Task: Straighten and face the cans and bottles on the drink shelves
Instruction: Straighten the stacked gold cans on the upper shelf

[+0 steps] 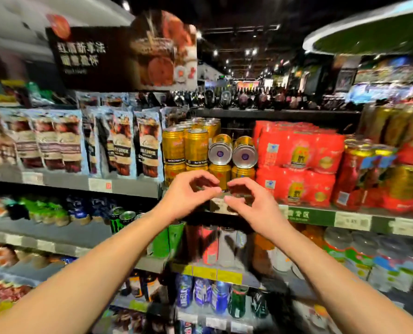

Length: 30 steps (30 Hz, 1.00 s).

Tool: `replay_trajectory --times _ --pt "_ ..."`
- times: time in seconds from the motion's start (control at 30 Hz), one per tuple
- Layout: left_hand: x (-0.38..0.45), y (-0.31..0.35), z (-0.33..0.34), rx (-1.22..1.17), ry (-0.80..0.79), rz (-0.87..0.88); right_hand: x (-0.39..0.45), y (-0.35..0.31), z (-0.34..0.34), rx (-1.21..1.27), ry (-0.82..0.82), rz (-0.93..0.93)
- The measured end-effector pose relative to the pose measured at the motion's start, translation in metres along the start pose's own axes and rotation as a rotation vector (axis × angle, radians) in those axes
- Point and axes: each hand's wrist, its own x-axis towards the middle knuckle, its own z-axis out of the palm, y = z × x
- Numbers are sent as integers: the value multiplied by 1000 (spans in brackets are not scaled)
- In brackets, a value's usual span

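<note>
The drink shelf (pixel 321 216) at chest height carries red multipacks (pixel 299 162) on the right and gold cans (pixel 195 148) stacked two tiers deep on the left. Two of those, the tipped cans (pixel 233 153), lie on their sides atop upright ones, round ends facing out. Snack pouches (pixel 68 141) fill the neighbouring shelf to the left. Lower shelves hold bottles and cans too blurred to name. The left hand (pixel 188 196) and right hand (pixel 251 201) are raised before the bottom gold tier, fingers curled, thumb and fingertips nearly meeting; whether either holds a can I cannot tell, as the hands cover that spot
</note>
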Motion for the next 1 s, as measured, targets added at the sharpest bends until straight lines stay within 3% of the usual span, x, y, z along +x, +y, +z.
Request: replay_trajectory --times 0.37,0.7,1.0 --pt "123 61 -43 204 -128 131 113 -32 -93 -444 -75 -225" --pt "216 27 -46 555 -510 29 195 -21 -102 -768 -433 21" --pt "267 -8 -28 708 -747 -101 235 -1 -95 -849 -639 232"
